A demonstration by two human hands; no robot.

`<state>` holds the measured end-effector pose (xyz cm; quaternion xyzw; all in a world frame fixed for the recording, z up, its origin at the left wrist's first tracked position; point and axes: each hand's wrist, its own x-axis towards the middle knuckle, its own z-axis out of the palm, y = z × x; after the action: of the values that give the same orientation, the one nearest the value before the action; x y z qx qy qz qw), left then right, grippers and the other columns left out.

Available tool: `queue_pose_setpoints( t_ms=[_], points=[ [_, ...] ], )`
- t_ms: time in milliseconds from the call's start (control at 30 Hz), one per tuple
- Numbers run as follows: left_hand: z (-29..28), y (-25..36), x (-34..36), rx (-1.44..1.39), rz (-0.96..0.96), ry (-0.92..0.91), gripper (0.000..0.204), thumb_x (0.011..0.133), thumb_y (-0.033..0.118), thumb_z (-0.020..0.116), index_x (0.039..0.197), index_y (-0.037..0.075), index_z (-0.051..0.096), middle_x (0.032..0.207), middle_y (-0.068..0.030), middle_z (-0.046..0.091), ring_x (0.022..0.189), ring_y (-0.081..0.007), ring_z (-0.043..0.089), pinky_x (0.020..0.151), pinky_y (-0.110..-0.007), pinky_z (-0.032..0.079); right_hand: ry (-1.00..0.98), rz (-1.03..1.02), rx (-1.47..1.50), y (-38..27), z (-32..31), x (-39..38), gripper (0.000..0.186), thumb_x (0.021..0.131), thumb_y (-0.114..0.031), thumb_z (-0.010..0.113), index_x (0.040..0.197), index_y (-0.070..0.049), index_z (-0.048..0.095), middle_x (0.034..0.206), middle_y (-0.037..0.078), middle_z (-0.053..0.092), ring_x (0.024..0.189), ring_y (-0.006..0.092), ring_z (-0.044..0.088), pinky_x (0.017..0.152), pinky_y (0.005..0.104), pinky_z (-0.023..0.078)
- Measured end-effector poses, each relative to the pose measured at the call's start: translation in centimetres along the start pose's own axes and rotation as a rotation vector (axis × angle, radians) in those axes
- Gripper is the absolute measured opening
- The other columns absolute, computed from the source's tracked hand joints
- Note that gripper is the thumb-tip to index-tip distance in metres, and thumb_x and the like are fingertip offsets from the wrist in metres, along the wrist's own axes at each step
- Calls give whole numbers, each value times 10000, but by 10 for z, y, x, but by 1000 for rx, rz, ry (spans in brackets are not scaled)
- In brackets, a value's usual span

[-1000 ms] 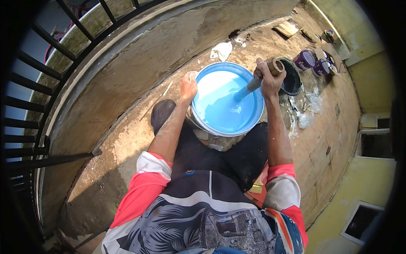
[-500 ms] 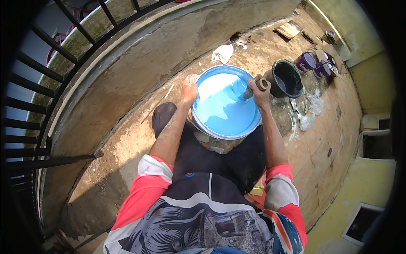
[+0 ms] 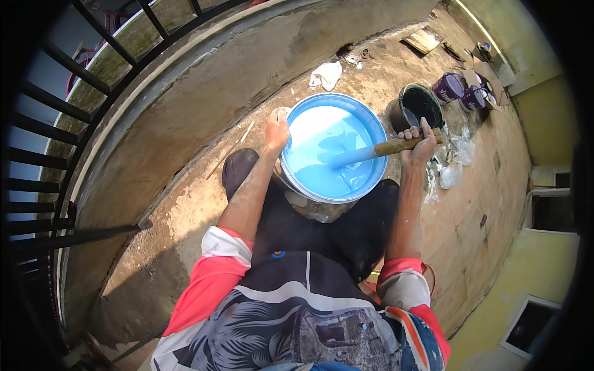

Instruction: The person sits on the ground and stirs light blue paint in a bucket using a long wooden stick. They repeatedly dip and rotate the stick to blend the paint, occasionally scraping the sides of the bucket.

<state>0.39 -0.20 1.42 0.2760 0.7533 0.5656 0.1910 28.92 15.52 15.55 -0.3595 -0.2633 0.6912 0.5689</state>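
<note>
Left hand curled over rim of paint bucket, set between hands. Right hand wrapped round wooden stick; long axis runs left from right hand, far end in blue paint.

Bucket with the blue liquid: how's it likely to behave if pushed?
Bucket is probably heavy: blue liquid spans it wall to wall, though the depth is hidden. Likely to slosh: the surface is disturbed around the dipped stick. A push from the right may be checked by the left hand at its rim.
</note>
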Motion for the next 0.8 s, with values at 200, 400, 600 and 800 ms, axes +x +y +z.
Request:
queue_pose_setpoints(
  t_ms=[200, 400, 600, 800],
  points=[
    [3, -4, 1, -11, 1, -6, 351, 1032, 222, 429, 1110, 9, 697, 1029, -220, 722, 991, -381, 682, 888, -455, 504, -77, -95, 105, -70, 12, 4, 241, 981, -209, 614, 804, -131, 470, 641, -14, 402, 550, 149, 449, 600, 357, 412],
    [3, -11, 3, -10, 25, 4, 354, 1029, 227, 428, 1103, 9, 697, 1020, -220, 723, 987, -382, 684, 882, -457, 506, -215, -259, 96, -92, 46, -13, 220, 985, -197, 593, 815, -124, 475, 688, -9, 395, 602, 140, 432, 656, 355, 417],
    [1, -1, 1, 4, 47, 0, 361, 1035, 227, 416, 1087, 5, 696, 1013, -226, 722, 982, -387, 684, 878, -457, 503, -472, -378, -20, -50, 63, -13, 182, 963, -99, 597, 823, -113, 483, 678, -4, 428, 590, 117, 427, 607, 316, 423],
    [4, -7, 2, 11, 44, 4, 362, 1039, 223, 410, 1080, 2, 695, 989, -223, 719, 962, -379, 685, 870, -451, 503, -591, -351, -211, 48, 22, 5, 199, 926, 0, 603, 826, -97, 462, 673, 9, 452, 588, 112, 443, 583, 310, 432]
  ],
)
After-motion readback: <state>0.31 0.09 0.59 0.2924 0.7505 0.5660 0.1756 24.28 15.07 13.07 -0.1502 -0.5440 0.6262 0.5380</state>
